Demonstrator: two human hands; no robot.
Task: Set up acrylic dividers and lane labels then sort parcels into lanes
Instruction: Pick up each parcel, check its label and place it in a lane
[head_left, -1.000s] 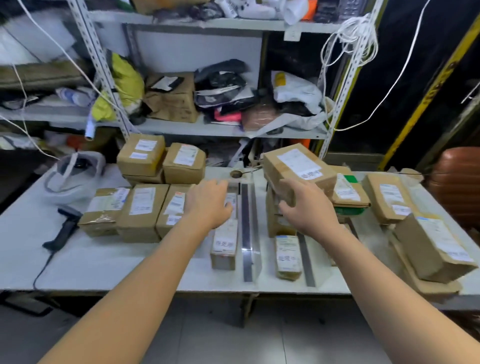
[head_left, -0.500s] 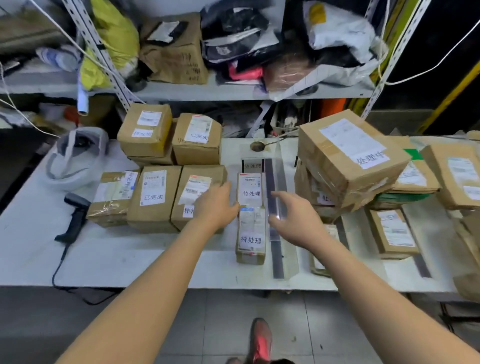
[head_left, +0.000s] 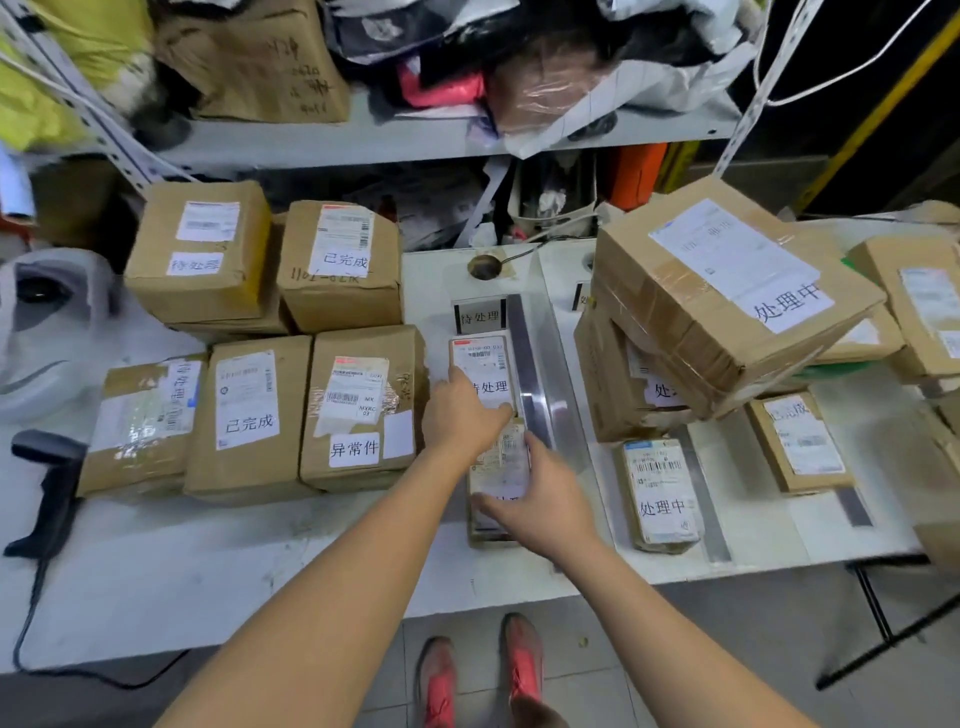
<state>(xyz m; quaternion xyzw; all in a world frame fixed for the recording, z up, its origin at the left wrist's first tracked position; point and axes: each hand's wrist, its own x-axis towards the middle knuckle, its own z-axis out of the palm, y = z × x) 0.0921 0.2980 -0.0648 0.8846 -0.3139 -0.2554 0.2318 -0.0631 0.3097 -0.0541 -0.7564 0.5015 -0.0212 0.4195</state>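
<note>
Two small parcels lie end to end in the lane left of a clear acrylic divider. My left hand rests on the far small parcel, which is marked 待处理. My right hand grips the near small parcel, thumb across its top and fingers along its right side. A lane label stand reading 待处理 stands at the head of this lane. A second divider lies further right, beside a flat parcel marked 处理中.
Five brown parcels crowd the table's left half. A tilted stack of big boxes sits right of the divider. A black barcode scanner and a white device lie far left. Cluttered shelves stand behind.
The view has closed in on the table. My right hand dropped from over the divider onto the near small parcel. My left hand slid right onto the far small parcel.
</note>
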